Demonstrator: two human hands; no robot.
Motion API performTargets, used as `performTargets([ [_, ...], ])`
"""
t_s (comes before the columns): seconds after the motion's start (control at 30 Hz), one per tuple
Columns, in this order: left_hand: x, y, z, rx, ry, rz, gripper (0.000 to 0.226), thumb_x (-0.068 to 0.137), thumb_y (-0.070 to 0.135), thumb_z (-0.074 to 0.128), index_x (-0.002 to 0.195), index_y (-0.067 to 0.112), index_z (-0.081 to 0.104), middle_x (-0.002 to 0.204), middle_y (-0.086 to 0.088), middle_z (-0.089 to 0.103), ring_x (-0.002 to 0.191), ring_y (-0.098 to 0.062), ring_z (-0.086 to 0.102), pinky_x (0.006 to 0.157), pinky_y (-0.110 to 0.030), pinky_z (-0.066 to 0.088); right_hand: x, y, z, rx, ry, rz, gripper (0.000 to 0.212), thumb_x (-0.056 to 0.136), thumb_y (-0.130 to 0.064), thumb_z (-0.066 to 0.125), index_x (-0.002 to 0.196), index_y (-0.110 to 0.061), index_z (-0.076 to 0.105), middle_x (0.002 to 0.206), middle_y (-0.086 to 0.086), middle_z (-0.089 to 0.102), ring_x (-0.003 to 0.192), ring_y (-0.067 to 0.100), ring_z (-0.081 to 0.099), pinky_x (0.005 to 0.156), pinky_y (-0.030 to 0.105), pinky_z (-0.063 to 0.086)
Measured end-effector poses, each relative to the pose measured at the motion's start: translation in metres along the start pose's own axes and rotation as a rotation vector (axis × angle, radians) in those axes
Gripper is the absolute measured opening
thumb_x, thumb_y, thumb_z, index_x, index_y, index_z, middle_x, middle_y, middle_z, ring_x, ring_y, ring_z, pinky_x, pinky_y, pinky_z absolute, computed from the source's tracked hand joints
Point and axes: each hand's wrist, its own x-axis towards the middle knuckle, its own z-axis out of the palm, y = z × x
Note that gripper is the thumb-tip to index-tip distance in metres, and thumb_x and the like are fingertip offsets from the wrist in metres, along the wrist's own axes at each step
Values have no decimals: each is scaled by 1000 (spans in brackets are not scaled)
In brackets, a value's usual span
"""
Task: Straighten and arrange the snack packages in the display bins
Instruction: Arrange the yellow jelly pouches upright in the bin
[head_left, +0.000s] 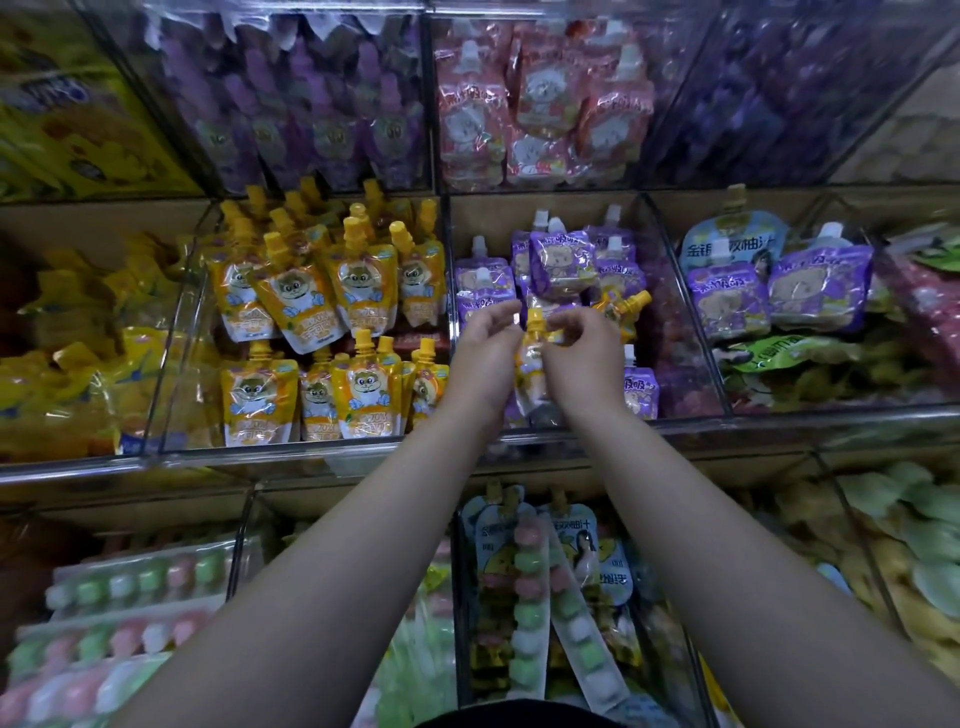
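SNACK AISLE: A person's left hand and right hand met on an orange-capped pouch above the middle bin of a clear-walled display shelf. Both grips were tight, with fingers and thumbs curled round the pouch's neck and shoulders and nothing else held. The pouch stood between the two palms, its long axis running away from the person, cap toward the back of the bin and base toward the front rim. It hung over the purple pouches, a flavour it did not match. A second orange pouch lay tilted among them, just right of the hands. The matching orange pouches filled the neighbouring bin to the left, beyond a clear divider. That bin lay on the left hand's side, so the left hand looked the nearer one for a carry across. The held pouch appeared to be turned cap-up like those standing there. Whether its base touched the stock beneath could not be told.
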Motion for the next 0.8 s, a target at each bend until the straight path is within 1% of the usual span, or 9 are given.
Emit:
performTargets([
  [0.07,-3,0,-3,-42,-6,37,32,97,5,48,122,22,59,123,-1,59,120,-28,58,104,-48,47,-5,-4,-4,76,60,-11,28,85,-7,68,102,-26,57,123,3,50,85,1,52,68,12,40],
  [0.2,-12,13,-12,-83,-9,100,37,95,-4,47,122,19,58,124,1,60,123,-40,53,97,-37,53,-17,-22,-4,205,143,-38,31,85,-9,68,106,-30,57,126,-2,50,111,13,54,90,31,49],
  [0.27,-12,20,-21,-81,-7,133,37,95,-3,47,119,21,61,127,-4,63,124,-37,54,104,-45,49,-22,-36,2,251,150,-60,34,84,-9,67,105,-34,56,122,-5,57,107,12,59,90,38,54],
  [0.33,-14,26,-32,-64,10,153,35,96,1,47,112,26,65,126,-11,65,121,-32,59,105,-49,47,-27,-48,8,288,106,-74,34,86,-7,65,106,-33,55,118,-7,61,96,7,63,82,30,56],
  [0.37,-16,30,-38,-52,25,159,35,96,2,47,109,28,67,128,-18,63,122,-37,57,107,-50,45,-29,-53,13,304,79,-89,34,87,-6,64,107,-32,55,117,-7,62,97,7,63,78,25,55],
  [0.47,-19,40,-62,-31,80,152,31,96,4,48,108,24,68,137,-30,49,132,-48,37,112,-52,32,-36,-64,29,311,27,-135,29,90,-8,64,107,-30,57,114,-5,64,100,10,63,70,14,51],
  [0.63,-20,49,-99,-84,155,147,32,96,2,48,114,20,68,132,-10,63,135,-46,32,113,-51,32,-47,-76,67,309,-27,-144,21,93,-11,63,105,-29,61,110,-5,67,104,10,63,90,31,54],
  [0.7,-20,53,-114,-91,167,150,34,97,3,47,119,17,68,129,2,64,135,-46,29,113,-51,31,-52,-81,78,326,-58,-142,21,96,-9,57,108,-26,61,110,-6,66,93,1,63,80,17,53],
  [0.8,-20,54,-135,-50,206,148,36,97,3,47,120,20,69,134,-9,62,132,-43,39,106,-46,42,-59,-84,95,304,-107,-147,23,98,-6,53,108,-25,61,106,-9,64,72,-13,59,58,4,44],
])
